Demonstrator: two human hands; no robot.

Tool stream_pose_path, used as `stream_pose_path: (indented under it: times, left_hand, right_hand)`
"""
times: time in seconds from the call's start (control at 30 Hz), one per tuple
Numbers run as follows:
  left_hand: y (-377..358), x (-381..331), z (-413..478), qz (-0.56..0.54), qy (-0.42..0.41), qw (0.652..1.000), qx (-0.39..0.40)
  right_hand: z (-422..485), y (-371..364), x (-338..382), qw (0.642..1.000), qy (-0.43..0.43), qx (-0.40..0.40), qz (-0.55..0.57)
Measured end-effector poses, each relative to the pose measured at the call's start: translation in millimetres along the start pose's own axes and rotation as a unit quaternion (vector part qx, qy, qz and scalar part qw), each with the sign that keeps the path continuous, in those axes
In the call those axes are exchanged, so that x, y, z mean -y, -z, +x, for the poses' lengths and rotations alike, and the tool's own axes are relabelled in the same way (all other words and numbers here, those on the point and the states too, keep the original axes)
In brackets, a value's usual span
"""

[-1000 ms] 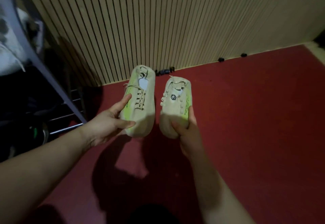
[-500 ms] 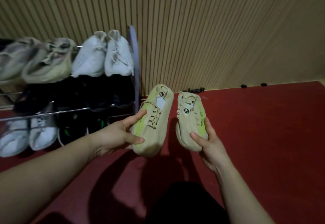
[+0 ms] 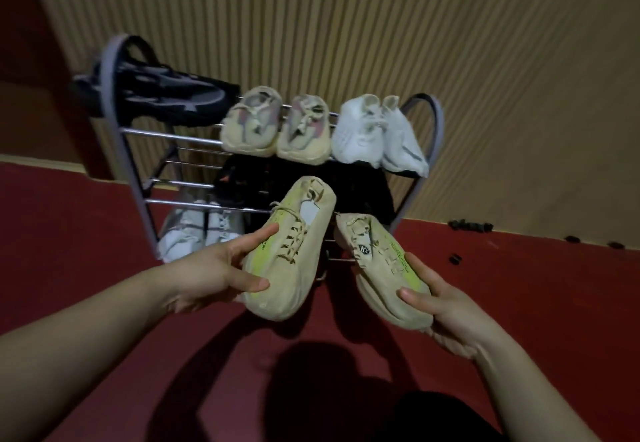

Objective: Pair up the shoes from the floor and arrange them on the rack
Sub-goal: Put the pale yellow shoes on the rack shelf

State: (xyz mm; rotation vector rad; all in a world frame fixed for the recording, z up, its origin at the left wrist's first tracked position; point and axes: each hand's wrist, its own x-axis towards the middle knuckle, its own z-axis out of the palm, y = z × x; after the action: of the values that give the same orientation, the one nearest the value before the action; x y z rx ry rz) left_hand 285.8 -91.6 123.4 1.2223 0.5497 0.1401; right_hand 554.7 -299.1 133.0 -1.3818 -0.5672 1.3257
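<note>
I hold a pair of beige sneakers with neon-yellow stripes in front of the shoe rack. My left hand grips the left sneaker by its side, thumb over the toe end. My right hand grips the right sneaker from below near the toe. Both shoes point heel-first toward the rack's lower shelves. On the top shelf sit a dark pair, a beige-and-pink pair and a white pair.
A white-grey pair stands on the bottom shelf at the left, and dark shoes fill the middle shelf. A ribbed beige wall backs the rack. Small black bits lie along the wall on the red floor.
The view has swung left, bringing the whole rack into the centre. Both hands have carried the beige sneakers over in front of the rack's lower shelves, and the pair has spread slightly apart.
</note>
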Motion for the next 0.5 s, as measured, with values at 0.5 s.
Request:
stream_pose_path:
  times: [0.5]
  left_hand:
    - [169,24,-55,-0.015,-0.024,0.971,-0.237]
  right_hand:
    - [182,-240,-16,0.986,0.019,0.06,0.153]
